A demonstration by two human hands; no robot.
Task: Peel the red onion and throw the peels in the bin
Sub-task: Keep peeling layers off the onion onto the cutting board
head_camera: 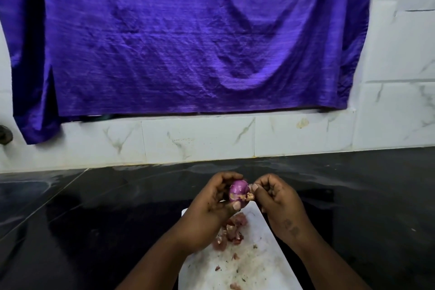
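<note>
A small red onion (238, 192) with shiny purple flesh showing is held above a white cutting board (256, 259). My left hand (211, 205) wraps around the onion from the left, thumb under it. My right hand (275, 198) pinches a bit of dry skin at the onion's right end. A pile of loose reddish peels (231, 231) lies on the board below my hands, with a few smaller scraps nearer the front. No bin is in view.
The board rests on a glossy black countertop (94, 219). A white marble-tiled wall (200, 139) runs behind it. A large purple cloth (188, 37) hangs over the wall above. A dark round fitting (4, 134) sits at the left edge.
</note>
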